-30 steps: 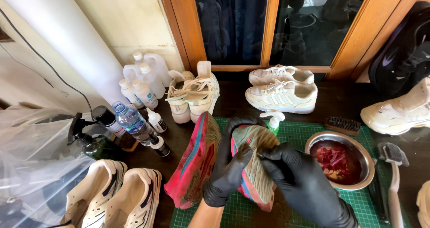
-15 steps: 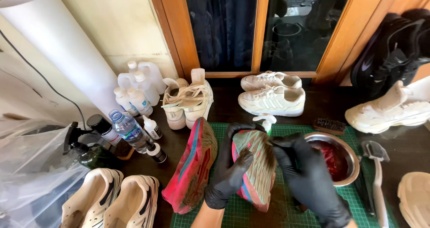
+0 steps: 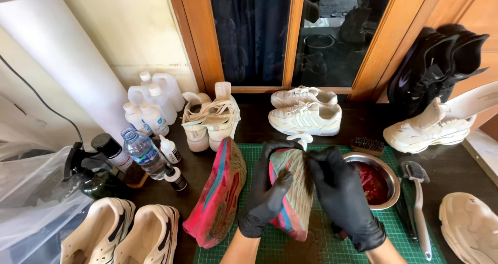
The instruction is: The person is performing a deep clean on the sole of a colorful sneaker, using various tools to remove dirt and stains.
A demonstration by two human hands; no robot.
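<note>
a: head view first. what crowds the hands?

b: a second pink-and-teal shoe [image 3: 218, 194] lies just to their left on the green cutting mat [image 3: 321, 243], and a steel bowl [image 3: 386, 175] of dark red liquid sits just to their right. a long-handled brush [image 3: 419, 202] lies past the bowl, a small dark brush [image 3: 367, 146] behind it. bottles [image 3: 148, 113] and white sneakers [image 3: 306, 116] line the back.

a: any room to move?

b: bare mat shows only at the near edge, below the hands. cream shoes [image 3: 119, 235] fill the near left corner.

a: and the grip?

b: both black-gloved hands close around the upturned shoe [image 3: 293, 196]. the left hand [image 3: 267, 199] wraps its left side, thumb on the sole; the right hand [image 3: 342, 199] clasps the right side, fingertips [image 3: 311, 163] on the sole near the toe end. the shoe sits between them, above the mat.
</note>
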